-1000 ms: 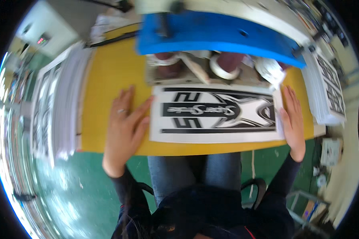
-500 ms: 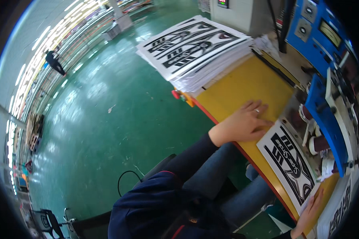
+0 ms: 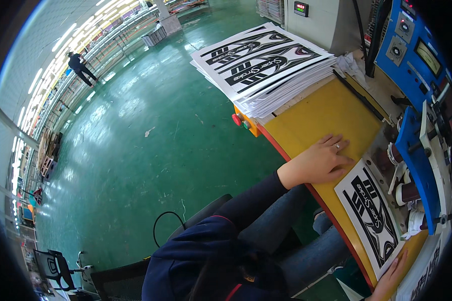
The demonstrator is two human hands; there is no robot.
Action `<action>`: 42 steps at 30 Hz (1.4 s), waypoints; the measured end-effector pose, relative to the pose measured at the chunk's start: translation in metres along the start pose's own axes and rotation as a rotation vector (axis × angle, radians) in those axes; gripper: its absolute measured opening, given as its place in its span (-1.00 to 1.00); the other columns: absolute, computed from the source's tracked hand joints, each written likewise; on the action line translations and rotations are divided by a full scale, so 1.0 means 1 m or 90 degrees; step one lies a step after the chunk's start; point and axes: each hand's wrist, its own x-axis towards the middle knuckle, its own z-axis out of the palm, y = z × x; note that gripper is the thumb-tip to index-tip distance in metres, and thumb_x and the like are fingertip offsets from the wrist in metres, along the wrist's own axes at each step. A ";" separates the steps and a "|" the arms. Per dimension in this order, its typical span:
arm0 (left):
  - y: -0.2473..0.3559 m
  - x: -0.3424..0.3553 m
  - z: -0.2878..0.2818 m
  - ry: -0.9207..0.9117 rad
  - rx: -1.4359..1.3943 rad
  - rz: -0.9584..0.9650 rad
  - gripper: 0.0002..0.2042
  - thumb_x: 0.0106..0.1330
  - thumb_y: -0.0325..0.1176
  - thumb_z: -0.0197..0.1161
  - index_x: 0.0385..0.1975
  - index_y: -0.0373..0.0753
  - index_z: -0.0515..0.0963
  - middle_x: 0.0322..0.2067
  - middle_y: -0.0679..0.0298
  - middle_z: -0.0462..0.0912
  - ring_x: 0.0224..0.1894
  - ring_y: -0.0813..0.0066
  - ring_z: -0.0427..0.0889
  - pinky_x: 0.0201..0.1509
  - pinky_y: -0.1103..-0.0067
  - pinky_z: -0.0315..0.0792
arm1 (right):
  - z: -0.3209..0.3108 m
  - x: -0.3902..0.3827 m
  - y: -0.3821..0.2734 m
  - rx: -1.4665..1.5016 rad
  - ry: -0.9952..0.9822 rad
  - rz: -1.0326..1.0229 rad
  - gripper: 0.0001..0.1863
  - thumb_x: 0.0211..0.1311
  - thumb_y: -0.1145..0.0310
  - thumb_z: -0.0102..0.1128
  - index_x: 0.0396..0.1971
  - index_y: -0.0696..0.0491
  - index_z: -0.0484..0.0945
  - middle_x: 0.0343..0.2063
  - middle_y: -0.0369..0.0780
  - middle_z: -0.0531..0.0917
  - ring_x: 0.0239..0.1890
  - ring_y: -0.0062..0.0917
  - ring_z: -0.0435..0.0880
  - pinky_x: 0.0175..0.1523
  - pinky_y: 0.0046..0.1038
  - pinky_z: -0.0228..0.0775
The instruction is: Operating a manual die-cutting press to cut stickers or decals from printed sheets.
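My left hand [image 3: 326,160], wearing a ring, rests on the yellow worktop [image 3: 326,113] with its fingers apart. A white sheet with black graphics [image 3: 369,215] lies to the lower right of it, beside a metal plate under the machine's blue bar [image 3: 417,170]. My right hand [image 3: 389,278] is at the sheet's near end, fingers stretched out along its edge, partly cropped by the dark rim of the picture.
A stack of printed sheets [image 3: 266,67] sits above my left hand, over an orange button box [image 3: 251,125]. A blue control panel [image 3: 407,45] and grey cabinet [image 3: 309,32] stand at top right. A distant person [image 3: 80,67] stands by racks; an office chair [image 3: 55,268] is at lower left.
The view has swung sharply left since a second ago, showing the floor and the other person. Both hands remain on the worktop beside the sheet; little has shifted since half a second ago.
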 end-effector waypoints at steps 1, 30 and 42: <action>0.000 0.000 0.000 0.002 0.001 0.000 -0.66 0.37 -0.20 0.17 0.09 -0.07 0.64 0.27 -0.10 0.45 0.36 -0.24 0.35 0.49 0.10 0.16 | 0.000 0.000 0.000 -0.010 0.001 -0.001 -0.40 0.59 0.02 -0.15 0.34 0.19 0.39 0.29 0.09 0.48 0.35 0.00 0.41 0.41 -0.22 0.19; 0.001 -0.001 -0.001 0.011 -0.002 -0.004 -0.68 0.34 -0.23 0.18 0.05 -0.09 0.65 0.27 -0.08 0.46 0.35 -0.21 0.37 0.47 0.13 0.20 | 0.005 0.001 0.010 0.024 -0.015 -0.017 -0.37 0.56 -0.05 -0.08 0.35 0.14 0.40 0.29 0.08 0.48 0.32 -0.01 0.43 0.39 -0.21 0.21; 0.002 0.000 -0.002 0.024 -0.023 -0.005 -0.68 0.33 -0.24 0.19 0.03 -0.12 0.65 0.22 -0.09 0.50 0.34 -0.20 0.38 0.47 0.15 0.21 | 0.008 0.000 0.013 0.022 -0.011 -0.021 -0.31 0.54 -0.12 -0.06 0.33 0.18 0.40 0.29 0.11 0.47 0.32 0.01 0.44 0.38 -0.20 0.24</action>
